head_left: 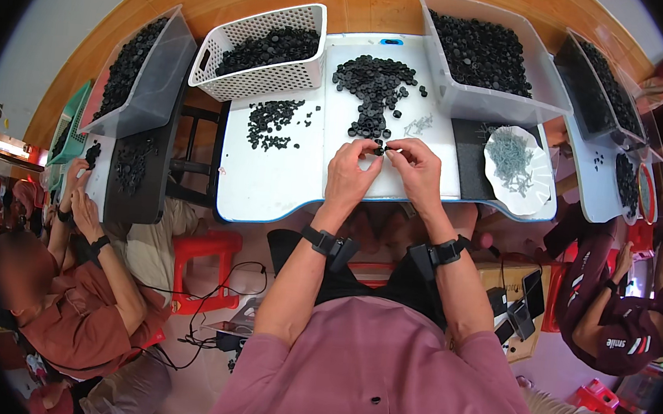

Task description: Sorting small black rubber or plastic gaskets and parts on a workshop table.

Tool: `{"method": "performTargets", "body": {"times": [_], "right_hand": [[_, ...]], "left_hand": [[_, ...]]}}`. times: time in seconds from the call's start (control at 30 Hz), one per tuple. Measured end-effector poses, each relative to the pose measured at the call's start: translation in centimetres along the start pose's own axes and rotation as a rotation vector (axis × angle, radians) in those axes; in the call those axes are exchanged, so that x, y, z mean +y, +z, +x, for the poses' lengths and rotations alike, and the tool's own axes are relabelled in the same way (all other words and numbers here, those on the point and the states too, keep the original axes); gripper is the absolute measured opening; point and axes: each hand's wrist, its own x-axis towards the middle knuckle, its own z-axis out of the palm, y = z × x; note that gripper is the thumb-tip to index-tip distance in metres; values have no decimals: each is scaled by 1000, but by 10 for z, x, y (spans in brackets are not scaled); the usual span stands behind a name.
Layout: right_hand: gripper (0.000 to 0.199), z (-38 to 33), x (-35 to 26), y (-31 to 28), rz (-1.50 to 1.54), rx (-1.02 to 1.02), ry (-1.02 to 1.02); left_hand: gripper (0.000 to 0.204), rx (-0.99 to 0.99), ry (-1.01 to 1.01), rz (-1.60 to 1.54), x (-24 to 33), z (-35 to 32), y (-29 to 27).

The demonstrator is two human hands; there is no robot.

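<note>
My left hand (353,169) and my right hand (416,169) meet over the white table (271,178), fingertips pinched together on a small black round part (379,150). Just beyond the fingers lies a pile of the same small black parts (373,88), running down in a stem toward my hands. A smaller scatter of black parts (274,121) lies to the left. A few small grey metal pieces (418,125) lie right of the pile. Both wrists wear black bands.
A white perforated basket (259,82) and a clear bin (498,103) of black parts stand at the table's far edge. A white dish (533,201) holds grey metal pieces. Two other people work at the neighbouring tables left and right. A red stool (206,247) stands below.
</note>
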Motion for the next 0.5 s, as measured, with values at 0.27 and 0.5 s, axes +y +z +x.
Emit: {"method": "performTargets", "body": {"times": [0.27, 0.5], "right_hand": [[15, -1, -6, 4, -87, -12, -44], [14, -1, -7, 9, -145, 19, -42]], "left_hand": [[28, -9, 49, 6, 2, 1, -2], [28, -23, 14, -17, -2, 1, -1]]}}
